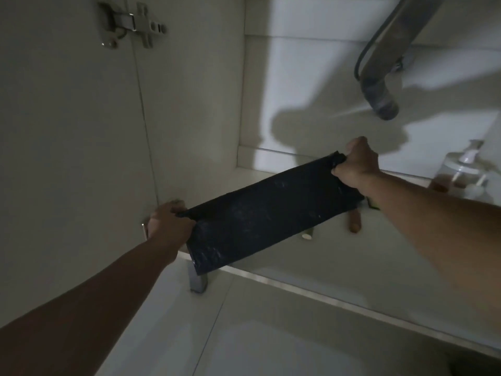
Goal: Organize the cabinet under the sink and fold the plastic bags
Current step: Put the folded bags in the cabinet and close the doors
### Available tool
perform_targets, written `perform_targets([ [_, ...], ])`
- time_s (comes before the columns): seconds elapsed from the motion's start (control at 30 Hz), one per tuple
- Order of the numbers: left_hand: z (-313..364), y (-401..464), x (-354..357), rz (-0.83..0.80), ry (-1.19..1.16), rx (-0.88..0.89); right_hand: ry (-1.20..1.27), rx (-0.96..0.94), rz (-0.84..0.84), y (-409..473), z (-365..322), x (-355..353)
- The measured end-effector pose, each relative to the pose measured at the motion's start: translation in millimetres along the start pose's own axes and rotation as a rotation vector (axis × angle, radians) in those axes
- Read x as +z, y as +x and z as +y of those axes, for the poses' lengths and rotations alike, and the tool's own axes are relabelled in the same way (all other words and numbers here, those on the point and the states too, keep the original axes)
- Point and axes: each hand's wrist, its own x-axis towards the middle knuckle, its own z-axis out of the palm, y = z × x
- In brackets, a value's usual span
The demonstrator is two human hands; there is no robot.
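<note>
Forearms, two hands, one black plastic bag (268, 213) — stretched flat at the mouth of the under-sink cabinet.

Left hand (169, 222) pinches the bag's near-left end, right hand (357, 162) has its grip bunched on the far-right end; the bag hangs taut between them above the cabinet floor (352, 256), already narrowed to a long band. Likely light, limp and slick — best held at corners or end hems, kept under tension or it will sag and slip. Dim light: fold count unreadable. Small objects behind the bag are half hidden, unidentifiable. Pump dispenser bottle (461, 172) at right is blurred; drain pipe (385, 85) is cut off above.
</note>
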Motion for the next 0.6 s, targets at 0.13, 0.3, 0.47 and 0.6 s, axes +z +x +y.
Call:
perform_targets([
  [0.13, -15, 22, 25, 0.007, 0.059, -0.032, -0.048, -0.104, -0.009, 42, -11, 48],
  [0.3, -30, 28, 55, 0.061, 0.149, 0.047, -0.135, -0.287, -0.006, 79, -13, 96],
  [0.47, -42, 35, 67, 0.142, 0.098, -0.112, -0.143, -0.384, -0.075, 79, -16, 130],
  [0.6, -51, 36, 72, 0.157, 0.073, -0.181, -0.267, -0.370, -0.112, 37, 0, 151],
])
